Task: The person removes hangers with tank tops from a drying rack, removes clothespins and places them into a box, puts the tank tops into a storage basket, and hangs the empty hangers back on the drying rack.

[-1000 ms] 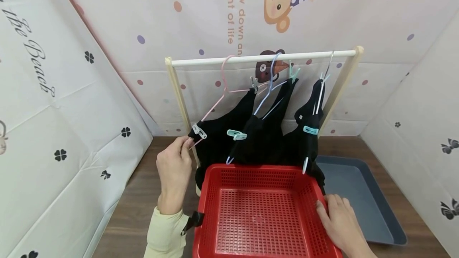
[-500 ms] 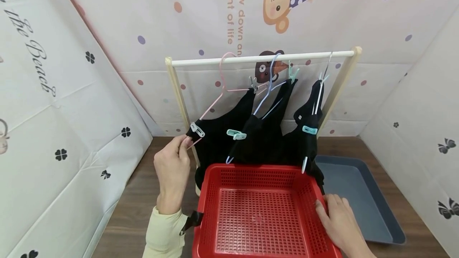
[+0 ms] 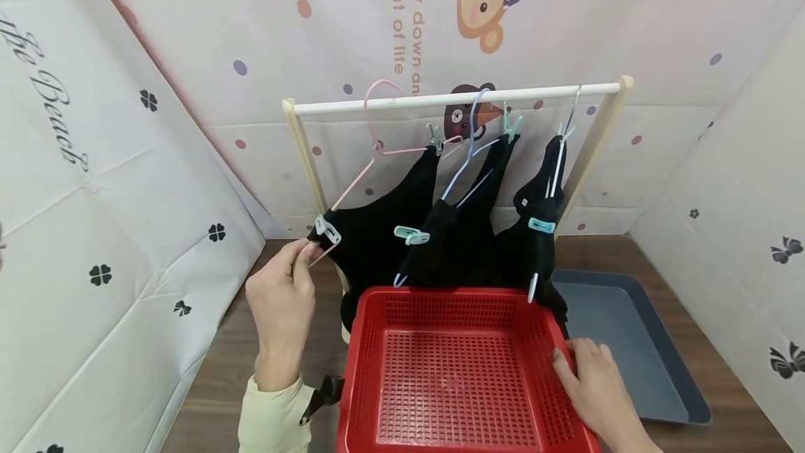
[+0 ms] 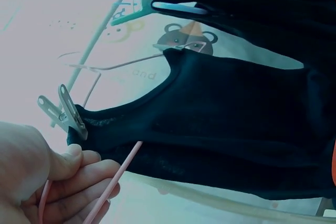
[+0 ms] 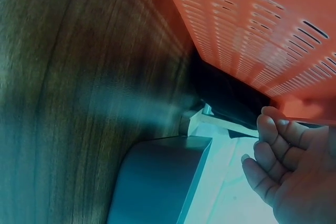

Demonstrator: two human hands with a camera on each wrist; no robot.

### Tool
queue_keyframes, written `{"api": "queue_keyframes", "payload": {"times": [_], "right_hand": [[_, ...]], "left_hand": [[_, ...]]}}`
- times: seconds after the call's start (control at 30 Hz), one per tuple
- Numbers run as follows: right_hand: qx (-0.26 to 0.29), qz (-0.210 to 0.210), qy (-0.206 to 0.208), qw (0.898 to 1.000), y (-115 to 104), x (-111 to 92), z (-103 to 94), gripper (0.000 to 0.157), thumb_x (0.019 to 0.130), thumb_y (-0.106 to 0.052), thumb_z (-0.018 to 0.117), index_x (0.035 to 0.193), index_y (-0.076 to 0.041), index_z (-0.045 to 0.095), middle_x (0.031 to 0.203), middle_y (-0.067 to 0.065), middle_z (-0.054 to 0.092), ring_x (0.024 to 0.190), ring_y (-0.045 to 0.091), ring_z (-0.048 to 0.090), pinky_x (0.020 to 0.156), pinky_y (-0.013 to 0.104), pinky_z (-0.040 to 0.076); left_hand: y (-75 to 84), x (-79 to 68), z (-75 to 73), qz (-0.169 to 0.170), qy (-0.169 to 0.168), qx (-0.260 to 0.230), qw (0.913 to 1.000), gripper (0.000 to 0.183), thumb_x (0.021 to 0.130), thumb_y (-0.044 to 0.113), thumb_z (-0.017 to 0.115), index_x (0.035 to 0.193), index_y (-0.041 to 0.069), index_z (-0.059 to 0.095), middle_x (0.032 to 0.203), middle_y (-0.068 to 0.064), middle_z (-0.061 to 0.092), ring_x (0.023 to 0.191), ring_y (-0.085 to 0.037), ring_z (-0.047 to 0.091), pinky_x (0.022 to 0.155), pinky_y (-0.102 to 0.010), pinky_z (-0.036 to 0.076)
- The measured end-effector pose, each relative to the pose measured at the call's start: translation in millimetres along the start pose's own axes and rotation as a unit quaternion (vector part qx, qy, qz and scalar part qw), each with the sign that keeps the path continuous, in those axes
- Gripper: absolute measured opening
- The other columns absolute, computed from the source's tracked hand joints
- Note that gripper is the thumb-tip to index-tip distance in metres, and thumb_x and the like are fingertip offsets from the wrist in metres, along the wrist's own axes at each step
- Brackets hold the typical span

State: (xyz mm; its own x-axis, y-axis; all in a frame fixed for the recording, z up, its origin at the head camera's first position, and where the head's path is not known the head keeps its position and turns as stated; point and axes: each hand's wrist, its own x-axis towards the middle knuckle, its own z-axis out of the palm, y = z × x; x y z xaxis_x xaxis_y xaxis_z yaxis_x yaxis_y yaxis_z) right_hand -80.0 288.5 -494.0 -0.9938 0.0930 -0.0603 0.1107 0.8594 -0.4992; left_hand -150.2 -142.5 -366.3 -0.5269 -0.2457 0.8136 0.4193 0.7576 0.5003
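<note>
My left hand [image 3: 279, 299] pinches the shoulder of a black tank top [image 3: 383, 222] at the left end of a pink hanger [image 3: 355, 184]. Just above my fingertips, a pale clothespin [image 4: 63, 114] is clipped on that shoulder; a second one [image 3: 434, 140] grips the other. The hanger's hook is at the rack's white rail [image 3: 428, 100]. In the left wrist view, the lower bar of the pink hanger passes across my fingers. My right hand [image 3: 594, 383] holds the right rim of a red basket [image 3: 453, 296], thumb on the inner side and fingers outside.
Two more black garments hang to the right, one on a blue hanger [image 3: 468, 152] and one on a white hanger [image 3: 556, 173], with turquoise clothespins. The basket stands before the rack. A grey tray [image 3: 619, 348] lies right of it on the wooden table [image 3: 216, 362].
My left hand has moved left, drawing the pink hanger and the tank top's shoulder with it. My right hand stays at the basket rim.
</note>
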Motion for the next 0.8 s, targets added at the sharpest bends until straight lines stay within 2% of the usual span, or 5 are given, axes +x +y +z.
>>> {"api": "queue_keyframes", "payload": {"times": [0.27, 0.53, 0.8], "right_hand": [[0.001, 0.005, 0.003, 1.0, 1.0, 0.0, 2.0, 0.037, 0.111, -0.028, 0.054, 0.124, 0.006, 0.063, 0.103, 0.011, 0.065, 0.094, 0.027, 0.046, 0.068, 0.037, 0.042], [0.007, 0.007, 0.005, 1.0, 0.4, -0.5, 1.8, 0.037, 0.111, -0.027, 0.055, 0.124, 0.006, 0.062, 0.1, 0.01, 0.064, 0.095, 0.027, 0.046, 0.067, 0.037, 0.043], [0.013, 0.008, 0.009, 1.0, -0.1, -2.4, 1.6, 0.037, 0.111, -0.026, 0.054, 0.124, 0.007, 0.061, 0.101, 0.011, 0.064, 0.097, 0.027, 0.046, 0.067, 0.037, 0.045]], "left_hand": [[-6.3, -3.9, -11.1, -0.012, -0.001, 0.001, 0.9999, 0.006, 0.094, 0.005, 0.08, 0.097, 0.001, 0.082, 0.087, -0.01, 0.08, 0.075, -0.032, 0.076, 0.066, -0.041, 0.049], [-14.0, -8.7, -25.6, -0.044, -0.001, 0.011, 0.999, 0.008, 0.097, 0.007, 0.078, 0.1, 0.001, 0.082, 0.089, -0.01, 0.08, 0.078, -0.031, 0.076, 0.069, -0.033, 0.046], [-19.6, -12.9, -34.6, -0.049, -0.009, 0.016, 0.9986, 0.007, 0.097, 0.006, 0.078, 0.099, 0.001, 0.082, 0.09, -0.013, 0.08, 0.079, -0.031, 0.076, 0.071, -0.029, 0.045]]}}
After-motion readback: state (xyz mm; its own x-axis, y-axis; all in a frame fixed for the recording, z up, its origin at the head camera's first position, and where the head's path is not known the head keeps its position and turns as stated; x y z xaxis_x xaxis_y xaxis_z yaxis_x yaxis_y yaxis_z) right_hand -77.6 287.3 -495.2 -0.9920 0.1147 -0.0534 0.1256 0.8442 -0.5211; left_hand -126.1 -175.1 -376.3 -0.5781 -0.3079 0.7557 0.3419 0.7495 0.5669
